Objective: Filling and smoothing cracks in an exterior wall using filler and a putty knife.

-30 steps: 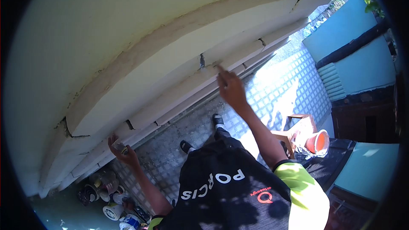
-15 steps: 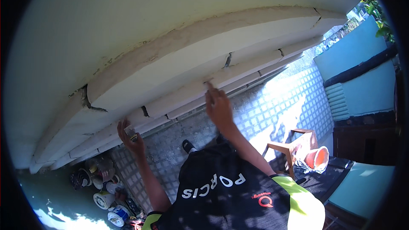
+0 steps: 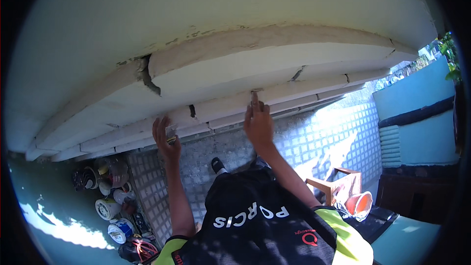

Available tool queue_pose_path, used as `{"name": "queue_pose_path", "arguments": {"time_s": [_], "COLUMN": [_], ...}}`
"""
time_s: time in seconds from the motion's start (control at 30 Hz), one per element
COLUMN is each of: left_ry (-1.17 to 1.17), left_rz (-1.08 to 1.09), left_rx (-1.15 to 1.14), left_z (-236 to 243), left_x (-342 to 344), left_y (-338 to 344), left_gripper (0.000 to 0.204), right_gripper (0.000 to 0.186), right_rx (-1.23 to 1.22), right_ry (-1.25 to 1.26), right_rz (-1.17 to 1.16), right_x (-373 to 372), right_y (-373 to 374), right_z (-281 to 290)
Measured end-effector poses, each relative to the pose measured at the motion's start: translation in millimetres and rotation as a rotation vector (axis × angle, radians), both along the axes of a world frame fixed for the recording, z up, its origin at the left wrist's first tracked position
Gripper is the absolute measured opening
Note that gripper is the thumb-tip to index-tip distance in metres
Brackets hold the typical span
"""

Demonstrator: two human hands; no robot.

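Moulding (image 3: pixel 235 71) (cracked) runs lengthwise from left to right.

Single view: head, left unit of a side-by-side fisheye pair. Looks steeply down and forward over wearer's shirt (image 3: pixel 245 230), which is nearest, bottom centre. Upright, unmirrored. Left hand (image 3: pixel 167 140) and right hand (image 3: pixel 259 126) farther out, mid-frame, forearms entering from below. Pale wall (image 3: pixel 221 0) spans top; ledge (image 3: pixel 221 66) crosses bowed by lens. Floor (image 3: pixel 338 132) beyond, well below. Sides fall to black, round rim.
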State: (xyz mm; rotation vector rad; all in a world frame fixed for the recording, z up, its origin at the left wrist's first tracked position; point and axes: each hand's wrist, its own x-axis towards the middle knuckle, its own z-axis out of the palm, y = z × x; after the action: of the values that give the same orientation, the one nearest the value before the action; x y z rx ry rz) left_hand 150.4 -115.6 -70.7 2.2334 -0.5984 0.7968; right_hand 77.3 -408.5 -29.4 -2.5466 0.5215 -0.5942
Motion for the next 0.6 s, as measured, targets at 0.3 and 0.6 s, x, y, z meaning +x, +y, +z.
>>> {"name": "queue_pose_path", "arguments": {"time_s": [0.3,0.6], "left_ry": [0.028,0.010], "left_rz": [0.011,-0.062], "left_rx": [-0.031,-0.019], "left_z": [-1.0,3.9], "left_x": [-7.6,-3.2], "left_y": [14.7,7.8], "left_gripper": [0.054,0.053], "right_gripper": [0.044,0.046], "right_rx": [0.014,0.199], "right_ry": [-0.052,0.002], "right_rz": [-0.016,0.276], "right_x": [-29.3,9.5], "right_y": [-49.2,107.5], "right_z": [20.0,14.4]}}
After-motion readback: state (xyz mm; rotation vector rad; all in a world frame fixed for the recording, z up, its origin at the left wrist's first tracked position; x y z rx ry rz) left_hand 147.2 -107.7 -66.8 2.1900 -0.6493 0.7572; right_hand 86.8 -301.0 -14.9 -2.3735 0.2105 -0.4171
